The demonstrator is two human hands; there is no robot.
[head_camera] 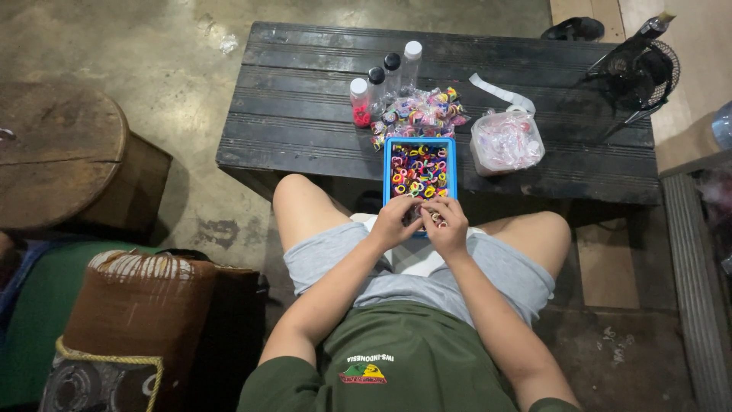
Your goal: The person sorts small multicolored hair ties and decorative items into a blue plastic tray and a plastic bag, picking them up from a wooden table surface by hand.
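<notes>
**me:** Right at the near end of the blue tray (386,172) is where both hands meet. My left hand (394,222) and right hand (447,229) are curled in toward each other, fingertips pinched around some tiny pieces (438,220). They look like the same stuff as in the tray, but they're too small for me to tell what exactly. The tray sits at the near edge of the dark slatted wooden table (305,114), sticking out toward my knees, and it's packed with small colourful loops (418,172).

**other:** ok, what's around the tray?

**me:** Just behind it, touching the far rim, there's a loose pile of more colourful bits (421,113). Left of that pile stands a row of four clear bottles (385,80), caps white, black, black, white, and the nearest one has red stuff inside. Right of the tray is a clear plastic bag (506,141) of pale pinkish things with a white strip trailing off the top. Far right corner of the table has a small black fan (637,72). On my left, well apart from the table, there's a round wooden stool (61,152).
</notes>
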